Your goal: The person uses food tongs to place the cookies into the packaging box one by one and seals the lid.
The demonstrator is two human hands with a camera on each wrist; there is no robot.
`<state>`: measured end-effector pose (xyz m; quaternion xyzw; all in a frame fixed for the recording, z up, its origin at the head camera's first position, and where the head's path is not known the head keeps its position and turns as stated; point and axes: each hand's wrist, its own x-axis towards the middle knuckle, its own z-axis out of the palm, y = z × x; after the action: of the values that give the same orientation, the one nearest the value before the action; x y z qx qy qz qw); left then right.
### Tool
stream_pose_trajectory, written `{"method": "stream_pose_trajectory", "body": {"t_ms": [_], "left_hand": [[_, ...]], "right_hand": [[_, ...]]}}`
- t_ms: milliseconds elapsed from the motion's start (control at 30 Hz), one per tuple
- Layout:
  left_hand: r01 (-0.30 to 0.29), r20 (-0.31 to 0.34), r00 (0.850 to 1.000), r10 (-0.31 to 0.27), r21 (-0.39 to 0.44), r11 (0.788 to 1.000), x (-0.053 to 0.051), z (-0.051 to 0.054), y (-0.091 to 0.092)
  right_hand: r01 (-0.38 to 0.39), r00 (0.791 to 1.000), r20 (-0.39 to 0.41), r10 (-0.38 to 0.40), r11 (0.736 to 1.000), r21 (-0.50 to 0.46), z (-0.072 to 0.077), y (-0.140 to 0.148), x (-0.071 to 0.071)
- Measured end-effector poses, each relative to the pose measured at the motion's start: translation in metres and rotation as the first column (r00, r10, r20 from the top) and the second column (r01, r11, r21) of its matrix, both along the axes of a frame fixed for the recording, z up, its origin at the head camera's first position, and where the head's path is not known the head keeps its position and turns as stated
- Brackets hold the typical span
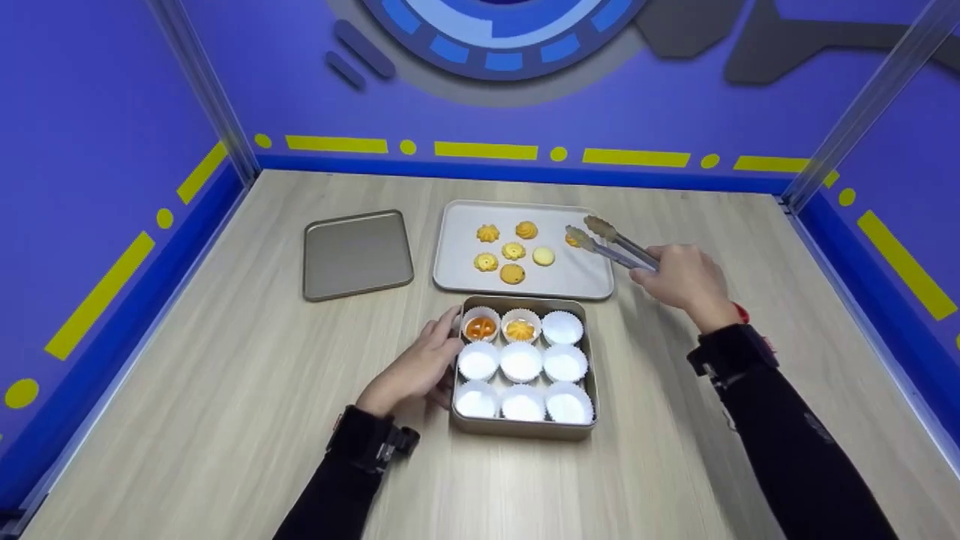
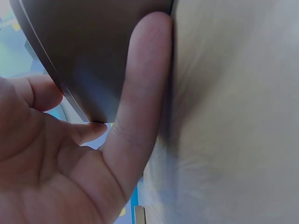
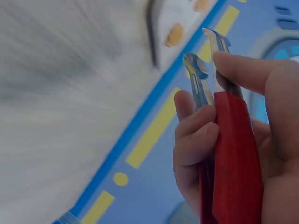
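My right hand (image 1: 686,281) grips metal tongs with red handles (image 3: 236,158). The tong tips (image 1: 592,231) stand apart over the right part of a light tray (image 1: 450,281), above a partly hidden cookie (image 1: 572,241). On that tray lie several more cookies (image 1: 512,274), some flower-shaped, some round. My left hand (image 1: 416,367) rests against the left side of a square tin (image 1: 525,429); the left wrist view shows one finger (image 2: 145,74) straight along its wall. White paper cups (image 1: 520,363) in rows fill the tin. Two back cups hold an orange-centred cookie (image 1: 481,328) and a swirled cookie (image 1: 520,330).
Left of the light tray lies a square brownish lid or shallow tray (image 1: 358,255). Blue panels (image 1: 480,112) with yellow marks border the wooden table (image 1: 262,412) at the back and both sides.
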<state>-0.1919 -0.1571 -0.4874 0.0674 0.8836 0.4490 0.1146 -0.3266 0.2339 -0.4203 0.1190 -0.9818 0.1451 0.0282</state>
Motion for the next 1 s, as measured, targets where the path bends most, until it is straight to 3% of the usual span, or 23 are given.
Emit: {"method": "stream_pose_trajectory", "body": {"t_ms": [133, 500, 1000], "left_hand": [[-0.004, 0.005, 1.000, 0.004, 0.012, 1.000, 0.000, 0.000, 0.001], [-0.006, 0.030, 1.000, 0.005, 0.013, 1.000, 0.000, -0.001, 0.001], [-0.002, 0.020, 1.000, 0.001, 0.018, 1.000, 0.000, -0.001, 0.001]], "right_hand": [[0.033, 0.999, 0.018, -0.033, 0.999, 0.001, -0.013, -0.004, -0.009], [0.049, 0.999, 0.010, -0.049, 0.999, -0.012, -0.021, -0.008, -0.009], [0.024, 0.990, -0.142, -0.017, 0.998, 0.050, -0.033, -0.013, -0.006]]}}
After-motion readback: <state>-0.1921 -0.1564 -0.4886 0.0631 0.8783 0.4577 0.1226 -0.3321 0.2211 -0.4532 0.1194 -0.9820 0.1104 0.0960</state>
